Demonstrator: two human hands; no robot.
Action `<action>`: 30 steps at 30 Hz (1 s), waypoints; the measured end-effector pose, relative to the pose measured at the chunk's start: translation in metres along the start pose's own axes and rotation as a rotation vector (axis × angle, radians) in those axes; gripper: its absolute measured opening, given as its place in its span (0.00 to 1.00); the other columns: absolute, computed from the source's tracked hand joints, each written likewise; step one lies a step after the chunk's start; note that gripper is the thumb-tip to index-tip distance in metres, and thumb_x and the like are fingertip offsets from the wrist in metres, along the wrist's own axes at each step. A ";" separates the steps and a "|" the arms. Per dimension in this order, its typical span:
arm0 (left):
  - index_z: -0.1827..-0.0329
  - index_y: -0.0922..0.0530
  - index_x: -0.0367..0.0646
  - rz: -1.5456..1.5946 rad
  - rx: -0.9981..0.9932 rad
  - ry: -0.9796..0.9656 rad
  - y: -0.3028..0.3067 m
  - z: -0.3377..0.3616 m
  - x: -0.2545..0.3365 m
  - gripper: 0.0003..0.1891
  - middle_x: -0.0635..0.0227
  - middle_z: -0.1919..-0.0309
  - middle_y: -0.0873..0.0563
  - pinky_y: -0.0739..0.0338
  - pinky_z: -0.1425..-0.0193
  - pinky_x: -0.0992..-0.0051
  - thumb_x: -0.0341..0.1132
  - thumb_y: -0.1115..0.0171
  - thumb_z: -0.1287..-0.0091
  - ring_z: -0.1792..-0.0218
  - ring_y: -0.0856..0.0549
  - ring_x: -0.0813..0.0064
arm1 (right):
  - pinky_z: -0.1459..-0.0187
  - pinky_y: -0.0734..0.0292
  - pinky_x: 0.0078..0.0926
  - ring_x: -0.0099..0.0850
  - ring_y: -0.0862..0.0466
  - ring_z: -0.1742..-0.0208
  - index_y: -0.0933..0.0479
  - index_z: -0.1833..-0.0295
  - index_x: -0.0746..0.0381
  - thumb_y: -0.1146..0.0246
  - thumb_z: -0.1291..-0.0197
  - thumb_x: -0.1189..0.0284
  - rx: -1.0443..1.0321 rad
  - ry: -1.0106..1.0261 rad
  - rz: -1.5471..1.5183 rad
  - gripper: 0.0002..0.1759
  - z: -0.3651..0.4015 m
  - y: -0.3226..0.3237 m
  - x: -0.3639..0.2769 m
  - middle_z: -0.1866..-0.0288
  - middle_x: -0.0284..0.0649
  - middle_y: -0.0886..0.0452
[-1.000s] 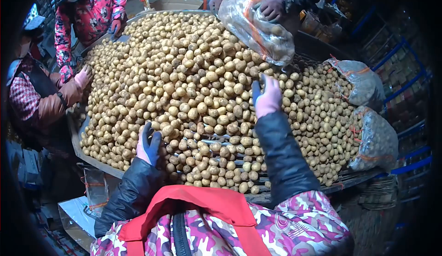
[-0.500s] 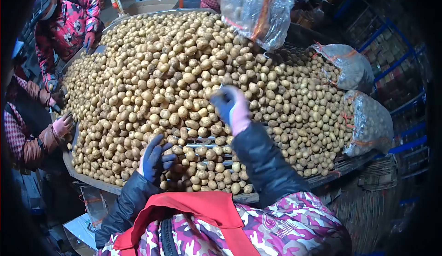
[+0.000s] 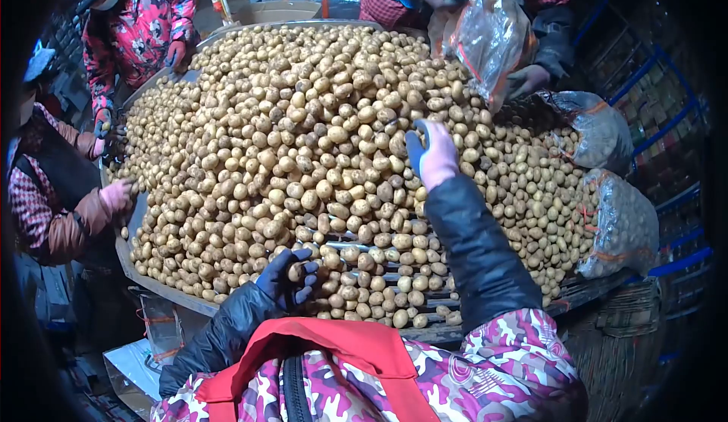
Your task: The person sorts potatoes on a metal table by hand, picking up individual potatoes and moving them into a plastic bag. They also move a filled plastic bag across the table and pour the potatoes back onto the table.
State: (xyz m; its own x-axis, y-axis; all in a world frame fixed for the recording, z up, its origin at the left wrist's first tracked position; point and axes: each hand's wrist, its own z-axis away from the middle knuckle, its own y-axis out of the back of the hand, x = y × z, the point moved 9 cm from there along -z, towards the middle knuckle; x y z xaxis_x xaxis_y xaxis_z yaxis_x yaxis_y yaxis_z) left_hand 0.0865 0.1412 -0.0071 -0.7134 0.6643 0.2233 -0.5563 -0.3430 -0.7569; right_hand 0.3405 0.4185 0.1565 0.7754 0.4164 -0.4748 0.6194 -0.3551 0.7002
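Note:
A broad heap of potatoes [image 3: 303, 134] covers the slatted table in front of me. My left hand [image 3: 282, 282], in a blue glove, is low at the near edge with its fingers curled round a potato [image 3: 296, 272]. Farther out, my right hand [image 3: 436, 153], in a pink and blue glove, hovers over or touches the right part of the heap. Its fingers look apart, with no potato visible in them; the palm side is hidden. Metal slats [image 3: 345, 244] show through the thinner potatoes between my arms.
Across the table, a co-worker's gloved hands [image 3: 528, 81] hold a clear plastic sack [image 3: 485, 35] over the heap. Two filled sacks [image 3: 626, 221] [image 3: 599, 130] lie at the right edge. Other people stand at the left, one with a pink-gloved hand [image 3: 116, 196] at the rim.
My right hand has moved right relative to the heap. My left hand has closed round a potato. The co-worker's sack across the table has shifted right and hangs slacker.

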 end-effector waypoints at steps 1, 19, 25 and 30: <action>0.34 0.22 0.55 0.054 -0.086 0.020 0.005 -0.001 -0.002 0.24 0.69 0.49 0.12 0.11 0.57 0.69 0.58 0.42 0.25 0.55 0.11 0.68 | 0.38 0.23 0.41 0.49 0.18 0.40 0.21 0.39 0.61 0.30 0.38 0.58 -0.070 -0.030 0.061 0.26 -0.018 -0.011 0.003 0.42 0.53 0.19; 0.36 0.22 0.53 0.066 -0.048 -0.031 0.027 0.005 -0.011 0.22 0.67 0.49 0.14 0.11 0.54 0.67 0.54 0.38 0.26 0.53 0.12 0.66 | 0.43 0.26 0.47 0.46 0.21 0.43 0.27 0.31 0.50 0.30 0.47 0.41 -0.545 0.222 0.304 0.41 0.056 -0.071 -0.099 0.42 0.44 0.24; 0.33 0.24 0.50 0.101 0.012 -0.070 0.036 0.006 -0.004 0.23 0.65 0.49 0.13 0.11 0.54 0.66 0.52 0.39 0.24 0.52 0.11 0.64 | 0.40 0.23 0.49 0.51 0.21 0.39 0.27 0.31 0.52 0.32 0.42 0.45 -0.716 0.363 0.110 0.38 0.094 -0.070 -0.135 0.34 0.48 0.25; 0.31 0.25 0.50 0.114 -0.025 -0.075 0.034 0.009 -0.002 0.23 0.63 0.48 0.13 0.10 0.53 0.64 0.51 0.41 0.23 0.52 0.11 0.62 | 0.38 0.24 0.46 0.49 0.21 0.37 0.23 0.34 0.57 0.32 0.38 0.50 -0.514 0.267 -0.105 0.32 0.100 -0.078 -0.123 0.35 0.50 0.21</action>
State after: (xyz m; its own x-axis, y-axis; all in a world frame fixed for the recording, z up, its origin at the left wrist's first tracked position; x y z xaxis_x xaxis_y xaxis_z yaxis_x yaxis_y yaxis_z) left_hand 0.0651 0.1224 -0.0272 -0.8017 0.5701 0.1794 -0.4598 -0.3966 -0.7945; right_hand 0.2092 0.3111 0.1069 0.6140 0.6475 -0.4513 0.5003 0.1230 0.8571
